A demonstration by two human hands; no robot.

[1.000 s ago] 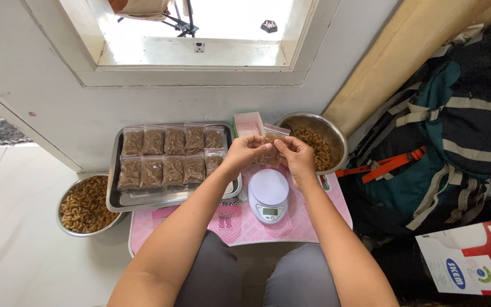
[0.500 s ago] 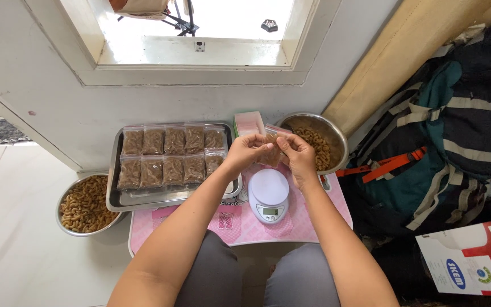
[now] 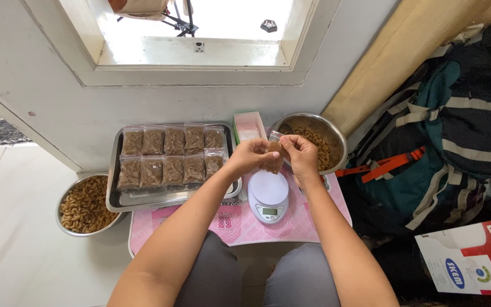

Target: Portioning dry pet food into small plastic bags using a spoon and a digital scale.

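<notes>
In the head view, the only one, both hands meet a little above the centre of the frame, over the pink table (image 3: pixel 313 219). The left hand (image 3: pixel 249 156) and the right hand (image 3: pixel 301 154) are together and closed on a small clear bag (image 3: pixel 273 153) filled with brown pieces; the fingers pinch it from both sides near its upper edge. The bag hangs in the air just above the white scale (image 3: pixel 268 194) and just beside the steel bowl (image 3: pixel 336 136) at the right, which holds the same brown pieces. Its long axis stands roughly upright in the frame, a little tilted, with the mouth strip toward the top of the frame and the full part hanging toward the scale. It seems to be a light and soft thing: the thin plastic bends easily and may be a bit slippery, and the pieces inside look dry and could break if squeezed hard, so the empty strip at the mouth is the better place to hold it. Left of centre, a metal tray (image 3: pixel 115 199) carries two rows of filled bags (image 3: pixel 166 156) lying flat, side by side. At the lower left, a second bowl (image 3: pixel 63 219) with curled yellow pieces stands on the floor, touching the tray's corner.
</notes>
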